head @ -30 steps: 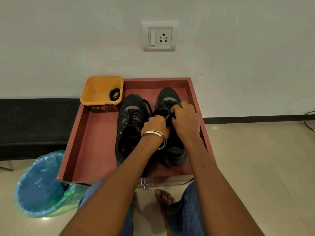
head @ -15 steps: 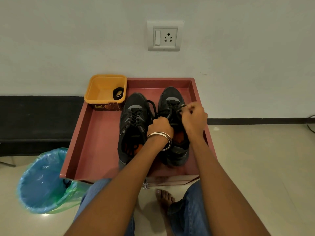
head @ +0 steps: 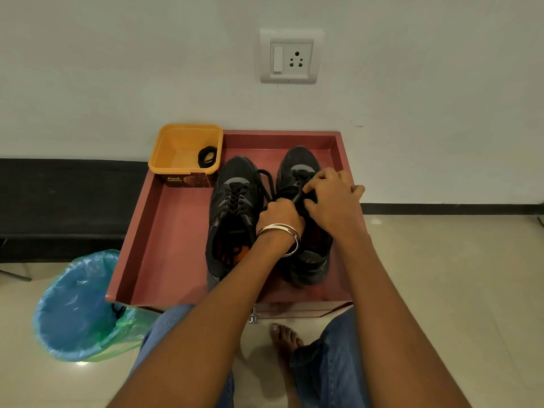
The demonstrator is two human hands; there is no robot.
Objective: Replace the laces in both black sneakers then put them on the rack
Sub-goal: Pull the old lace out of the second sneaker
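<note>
Tray (head: 164,231): reddish, shallow, walled, set against the white wall; holds both sneakers and the tub.
Left sneaker (head: 232,213): black with grey patches, toe toward the wall, laced up the front; orange insole visible in the opening; heel near the tray's front edge.
Right sneaker (head: 297,169): black, just beside the left one, toe toward the wall; middle hidden under both hands; heel visible below the wrists.
Lace (head: 266,179): black, looping out between the two sneakers and running across the right sneaker's tongue to the hands.
Left hand (head: 281,214): curled into a fist over the right sneaker's throat, gripping the lace; bangles (head: 279,231) at the wrist.
Right hand (head: 332,201): over the right sneaker's far side, thumb and forefinger pinching the lace near the eyelets; other fingers loosely bent, little finger sticking out over the tray wall.
Tub (head: 176,148): orange, square, open-topped, in the tray's far left corner, touching the wall side; brown printed label on the front.
Spare lace (head: 207,156): black coil lying inside the tub at its right side.
Bin (head: 73,307): lined with a blue bag over a green one, on the floor at the tray's near left corner.
Socket (head: 291,55): white switch plate on the wall above the tray.
Legs: blue jeans at the bottom edge, one bare foot (head: 284,337) on the tiled floor below the tray.
</note>
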